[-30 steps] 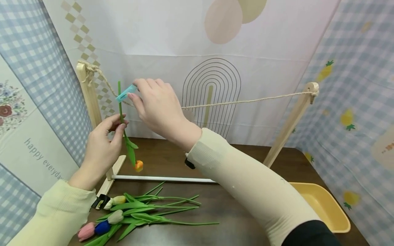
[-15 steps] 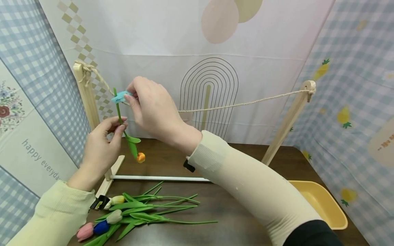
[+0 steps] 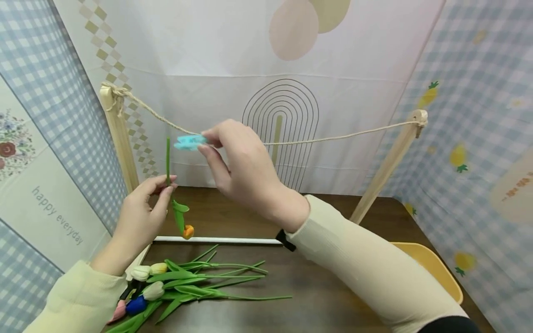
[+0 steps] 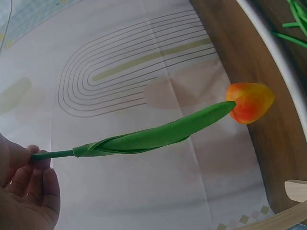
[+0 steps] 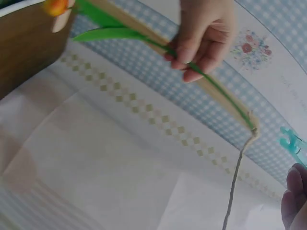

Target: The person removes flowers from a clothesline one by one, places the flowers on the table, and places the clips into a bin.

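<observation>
An artificial orange tulip hangs bloom down in the head view, its green stem upright. My left hand pinches that stem between thumb and fingers; the left wrist view shows the bloom and long leaf whole. A light blue clothespin is pinched by its rear end in my right hand, its front end pointing left toward the stem's top. In the right wrist view the clothespin is apart from both stem and rope. The rope sags between two wooden posts, passing behind my right hand.
Several artificial tulips lie on the dark table at the front left. A white rod runs low between the left post and right post. A yellow tub stands at the right, partly behind my right arm.
The clothespin, earlier over the rope and stem at the left, has moved right and down, off the stem. My left hand has lowered slightly with the tulip.
</observation>
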`<state>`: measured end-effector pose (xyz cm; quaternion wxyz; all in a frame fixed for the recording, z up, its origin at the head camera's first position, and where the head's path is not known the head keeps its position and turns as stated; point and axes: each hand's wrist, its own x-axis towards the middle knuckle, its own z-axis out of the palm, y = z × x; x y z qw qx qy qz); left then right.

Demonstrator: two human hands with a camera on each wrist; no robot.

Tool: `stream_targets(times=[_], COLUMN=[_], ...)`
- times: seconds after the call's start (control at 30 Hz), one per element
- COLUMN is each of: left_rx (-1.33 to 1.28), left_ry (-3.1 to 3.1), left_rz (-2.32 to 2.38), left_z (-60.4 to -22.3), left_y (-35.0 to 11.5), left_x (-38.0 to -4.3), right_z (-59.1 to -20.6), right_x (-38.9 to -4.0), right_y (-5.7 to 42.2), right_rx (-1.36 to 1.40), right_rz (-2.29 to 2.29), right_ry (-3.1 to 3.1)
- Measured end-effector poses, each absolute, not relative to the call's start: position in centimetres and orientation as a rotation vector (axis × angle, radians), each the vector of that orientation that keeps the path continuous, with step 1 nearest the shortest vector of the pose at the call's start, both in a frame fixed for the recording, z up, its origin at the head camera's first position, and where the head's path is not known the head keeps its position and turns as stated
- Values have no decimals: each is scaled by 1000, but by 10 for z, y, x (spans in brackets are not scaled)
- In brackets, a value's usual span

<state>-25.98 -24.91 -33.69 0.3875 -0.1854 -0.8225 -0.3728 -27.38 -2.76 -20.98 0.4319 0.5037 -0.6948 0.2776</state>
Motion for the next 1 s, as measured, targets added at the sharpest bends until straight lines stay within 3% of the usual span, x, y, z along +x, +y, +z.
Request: stream_targets(times=[0.4,0.67,1.0], left_rx=[-754,-893,-954], left_ry=[-2161,-2263,-2258], left_rz=[-857,-686,-607], left_z=[-359,-371,-385], left_y=[-247,-248,-244], left_x=[-247,-239,-247], right_z=[-284,-347,-388], right_x=[-281,-273,-259], right_y=[54,128,198], right_rx=[1182,977,753], right_rz=[693,667,620], right_ry=[-1949,-2183,-2307])
